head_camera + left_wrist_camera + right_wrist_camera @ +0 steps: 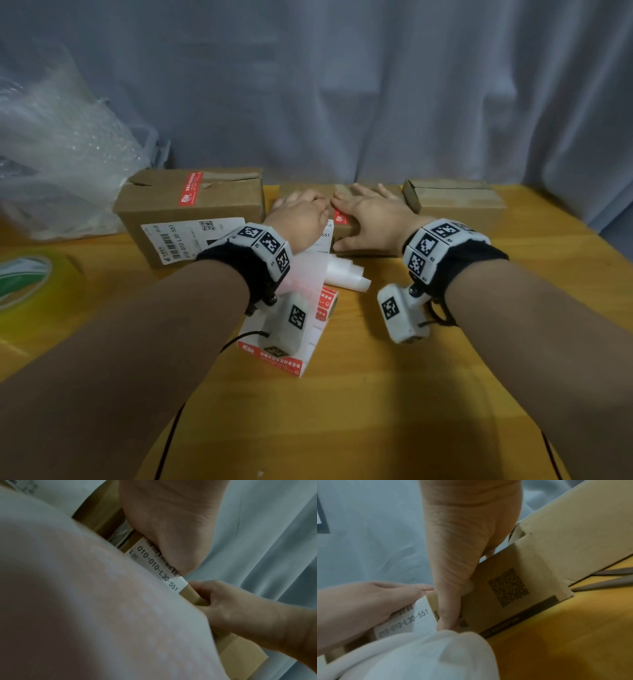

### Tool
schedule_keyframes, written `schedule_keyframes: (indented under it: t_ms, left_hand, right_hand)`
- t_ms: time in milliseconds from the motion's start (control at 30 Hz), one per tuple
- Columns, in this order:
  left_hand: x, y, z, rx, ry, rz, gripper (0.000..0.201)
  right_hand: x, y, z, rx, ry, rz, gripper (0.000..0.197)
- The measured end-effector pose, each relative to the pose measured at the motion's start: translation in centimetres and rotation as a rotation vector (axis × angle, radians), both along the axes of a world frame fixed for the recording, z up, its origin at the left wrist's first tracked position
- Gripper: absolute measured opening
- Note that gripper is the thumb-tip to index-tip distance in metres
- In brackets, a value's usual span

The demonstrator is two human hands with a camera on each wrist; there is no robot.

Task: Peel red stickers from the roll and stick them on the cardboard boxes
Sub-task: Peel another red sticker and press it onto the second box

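Table (376,394): filling the lower frame, carrying three boxes.
Left box (191,212): already wearing its red strip, centre left.
Middle box (363,240): stiff, light-looking cardboard, centre frame, sitting steady under pressure.
Sticker roll (284,349): lying lower centre; backing looks floppy, so peel from a corner.
Left hand (298,219): fingers flat, pressing down.
Right hand (370,219): fingers spread, smoothing.
Red sticker (340,216): thin, limp, showing between both hands.

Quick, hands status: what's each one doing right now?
Left hand: open, fingers flat on the middle box.
Right hand: open, pressing the red sticker onto that box.
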State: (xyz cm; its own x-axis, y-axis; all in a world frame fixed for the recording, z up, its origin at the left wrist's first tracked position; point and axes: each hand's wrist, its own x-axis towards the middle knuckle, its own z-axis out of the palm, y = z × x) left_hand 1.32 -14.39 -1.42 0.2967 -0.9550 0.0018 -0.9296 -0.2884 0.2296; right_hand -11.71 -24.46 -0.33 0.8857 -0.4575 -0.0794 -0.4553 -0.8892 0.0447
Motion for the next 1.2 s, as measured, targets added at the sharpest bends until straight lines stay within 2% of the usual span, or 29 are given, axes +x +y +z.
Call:
schedule_keyframes:
  t_ms: [133, 267, 367, 567, 667, 800, 1033, 1133, 1200]
  left_hand:
    - [0.0, 0.0, 0.1, 0.009, 0.006, 0.008, 0.046]
    - [-0.2, 0.1, 0.3, 0.022, 0.003, 0.012, 0.046]
    - [-0.1, 0.0, 0.2, 0.016, 0.002, 0.01, 0.046]
    - [-0.1, -0.1, 0.0, 0.001, 0.02, 0.014, 0.046]
    - [-0.1, 0.0, 0.1, -0.01, 0.014, 0.008, 0.046]
    - [0.0, 0.1, 0.0, -0.011, 0.011, 0.0, 0.046]
    - [-0.1, 0.0, 0.0, -0.006, -0.004, 0.007, 0.045]
    - [0.0, 0.0, -0.1, -0.004, -0.008, 0.004, 0.045]
    - [0.0, -0.1, -0.2, -0.007, -0.011, 0.004, 0.046]
  right_hand:
    - [0.9, -0.7, 0.0, 0.025, 0.057, -0.039, 0.107]
    - [0.9, -0.6, -0.6, 0.06, 0.036, -0.055, 0.111]
    - [0.6, -0.5, -0.2, 0.039, -0.024, -0.004, 0.099]
    - [-1.3, 0.3, 0.1, 0.056, -0.224, 0.126, 0.054]
    - [-2.1, 0.6, 0.1, 0.071, -0.293, 0.166, 0.045]
    - [-1.6, 0.2, -0.2, 0.016, -0.172, 0.103, 0.059]
    - [0.9, -0.8, 0.1, -0.003, 0.064, -0.026, 0.105]
    - [1.0, -1.0, -0.1, 0.009, 0.06, -0.025, 0.107]
    - [0.5, -0.8, -0.3, 0.011, 0.004, 0.016, 0.097]
